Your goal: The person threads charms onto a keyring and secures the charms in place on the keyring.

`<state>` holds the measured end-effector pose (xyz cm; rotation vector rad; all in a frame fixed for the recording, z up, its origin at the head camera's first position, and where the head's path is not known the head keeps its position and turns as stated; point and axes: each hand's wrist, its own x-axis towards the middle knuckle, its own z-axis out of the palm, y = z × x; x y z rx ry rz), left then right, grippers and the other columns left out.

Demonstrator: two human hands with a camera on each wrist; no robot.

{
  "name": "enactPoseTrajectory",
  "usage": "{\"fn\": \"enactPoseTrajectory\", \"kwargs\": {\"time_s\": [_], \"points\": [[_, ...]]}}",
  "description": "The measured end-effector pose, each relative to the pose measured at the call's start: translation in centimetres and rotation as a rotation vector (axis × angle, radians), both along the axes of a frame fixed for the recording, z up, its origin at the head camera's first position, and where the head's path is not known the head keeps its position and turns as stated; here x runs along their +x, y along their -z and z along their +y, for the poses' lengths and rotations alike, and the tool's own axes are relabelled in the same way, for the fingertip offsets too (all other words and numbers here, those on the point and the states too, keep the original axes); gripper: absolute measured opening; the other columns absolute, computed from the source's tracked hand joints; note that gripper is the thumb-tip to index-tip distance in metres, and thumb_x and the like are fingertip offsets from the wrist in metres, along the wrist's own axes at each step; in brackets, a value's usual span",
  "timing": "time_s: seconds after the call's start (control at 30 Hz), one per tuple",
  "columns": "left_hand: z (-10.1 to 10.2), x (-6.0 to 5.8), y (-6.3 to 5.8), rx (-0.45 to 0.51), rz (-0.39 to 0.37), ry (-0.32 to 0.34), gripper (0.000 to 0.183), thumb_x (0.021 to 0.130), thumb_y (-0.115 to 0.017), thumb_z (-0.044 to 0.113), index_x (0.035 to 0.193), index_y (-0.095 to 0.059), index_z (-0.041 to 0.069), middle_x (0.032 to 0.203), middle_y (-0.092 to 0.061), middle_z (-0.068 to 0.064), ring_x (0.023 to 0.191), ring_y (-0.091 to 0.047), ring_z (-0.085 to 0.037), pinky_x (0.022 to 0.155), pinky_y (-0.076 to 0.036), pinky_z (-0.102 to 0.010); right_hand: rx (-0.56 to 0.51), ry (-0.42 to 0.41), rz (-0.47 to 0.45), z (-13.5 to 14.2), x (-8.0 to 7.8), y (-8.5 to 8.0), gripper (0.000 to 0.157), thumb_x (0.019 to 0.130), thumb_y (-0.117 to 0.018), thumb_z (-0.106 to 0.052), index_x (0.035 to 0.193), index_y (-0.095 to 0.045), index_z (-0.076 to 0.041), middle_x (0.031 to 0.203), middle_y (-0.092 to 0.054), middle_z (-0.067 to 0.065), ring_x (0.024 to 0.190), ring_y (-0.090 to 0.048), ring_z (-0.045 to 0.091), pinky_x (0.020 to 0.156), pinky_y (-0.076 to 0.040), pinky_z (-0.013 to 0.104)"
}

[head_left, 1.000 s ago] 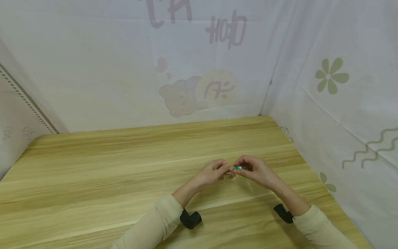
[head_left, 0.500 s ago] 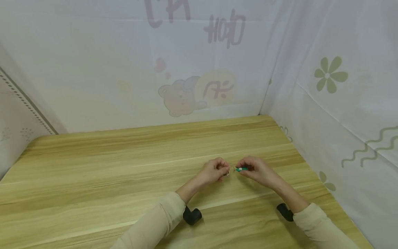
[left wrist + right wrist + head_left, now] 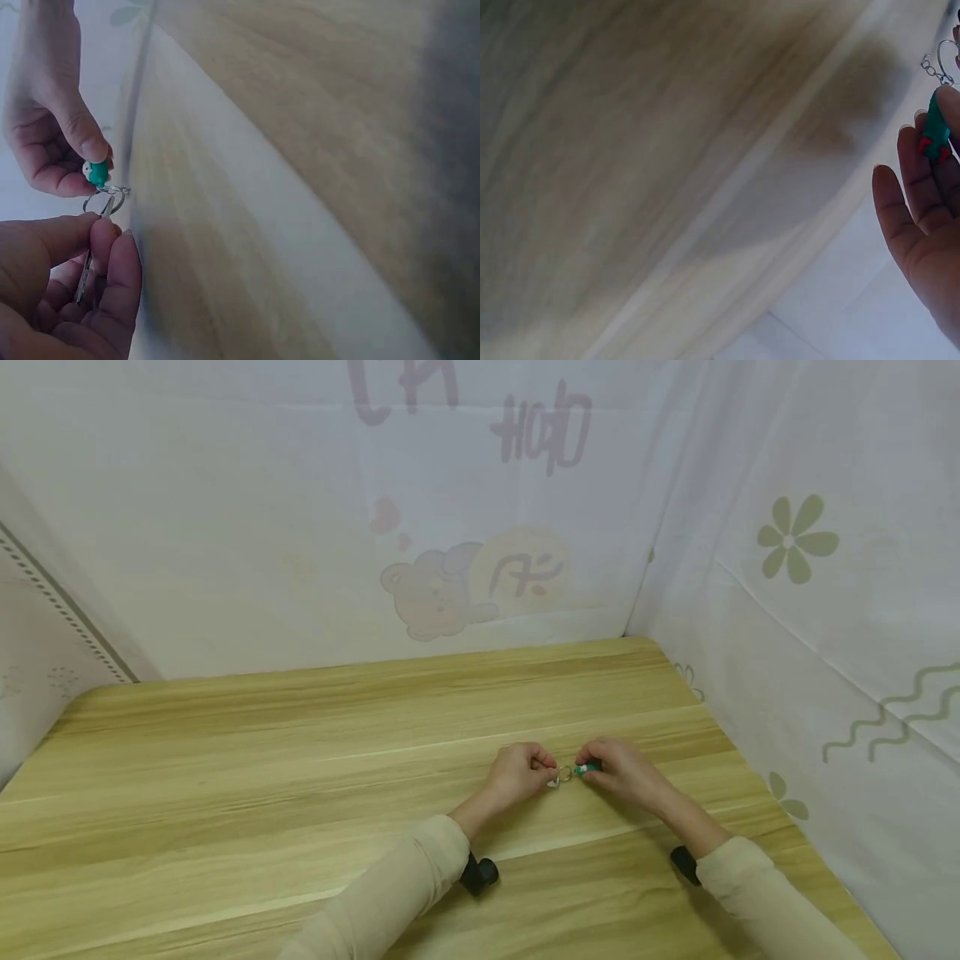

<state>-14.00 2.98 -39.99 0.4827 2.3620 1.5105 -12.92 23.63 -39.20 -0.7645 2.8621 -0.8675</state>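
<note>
In the head view my left hand (image 3: 520, 771) and right hand (image 3: 617, 772) face each other just above the wooden table. A metal key (image 3: 84, 279) is pinched between the left thumb and fingers, partly hidden by them. My right thumb and fingers pinch a small green keychain figurine (image 3: 97, 173); red parts show at the lower end of this figurine (image 3: 934, 131) in the right wrist view. Between the hands hangs a thin metal key ring (image 3: 566, 773), with a short chain (image 3: 930, 69) at the figurine's top. Key and ring meet near the left fingertips.
The wooden table (image 3: 300, 760) stretches out around both hands. Printed cloth (image 3: 262, 527) hangs behind it and along its sides. A black wrist-worn device (image 3: 478, 872) shows under the left forearm, and another (image 3: 684, 864) beside the right.
My hands have drawn slightly apart, so the ring now shows in the gap. The left forearm has shifted right, and the figurine has moved a little right with my right hand.
</note>
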Motion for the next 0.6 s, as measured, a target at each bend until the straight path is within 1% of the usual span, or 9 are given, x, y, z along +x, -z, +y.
{"fn": "enactPoseTrajectory", "kwargs": {"time_s": [0.13, 0.27, 0.47, 0.6], "points": [[0.2, -0.09, 0.19, -0.03, 0.041, -0.014, 0.004, 0.084, -0.069, 0.006, 0.084, -0.068, 0.002, 0.074, -0.067, -0.004, 0.06, -0.054, -0.004, 0.052, -0.043, -0.014, 0.017, -0.028, 0.032, 0.23, -0.4, 0.31, 0.012, 0.081, -0.071, -0.002, 0.088, -0.065, -0.01, 0.089, -0.066, -0.001, 0.082, -0.059, 0.012, 0.071, -0.051, 0.025], [0.38, -0.02, 0.08, -0.049, 0.049, -0.026, 0.004, 0.083, -0.07, 0.006, 0.082, -0.068, 0.002, 0.072, -0.067, -0.003, 0.06, -0.054, -0.003, 0.053, -0.043, -0.014, 0.038, -0.039, 0.068, 0.39, -0.53, 0.51, 0.013, 0.08, -0.071, -0.001, 0.088, -0.065, -0.01, 0.089, -0.066, -0.001, 0.083, -0.058, 0.013, 0.072, -0.05, 0.027], [0.48, 0.11, -0.05, -0.091, 0.052, -0.062, 0.003, 0.081, -0.072, 0.006, 0.082, -0.069, 0.004, 0.07, -0.066, -0.001, 0.061, -0.053, -0.004, 0.057, -0.043, -0.015, 0.067, -0.007, 0.093, 0.52, -0.46, 0.73, 0.015, 0.079, -0.072, -0.001, 0.088, -0.065, -0.011, 0.095, -0.064, 0.001, 0.088, -0.057, 0.017, 0.076, -0.049, 0.031], [0.35, 0.12, -0.12, -0.102, 0.069, -0.066, 0.005, 0.081, -0.072, 0.006, 0.083, -0.069, 0.003, 0.072, -0.066, -0.001, 0.062, -0.053, -0.004, 0.057, -0.043, -0.016, 0.074, 0.003, 0.095, 0.66, -0.49, 0.75, 0.016, 0.08, -0.072, -0.001, 0.09, -0.065, -0.012, 0.097, -0.064, 0.002, 0.091, -0.057, 0.019, 0.077, -0.049, 0.033]]}}
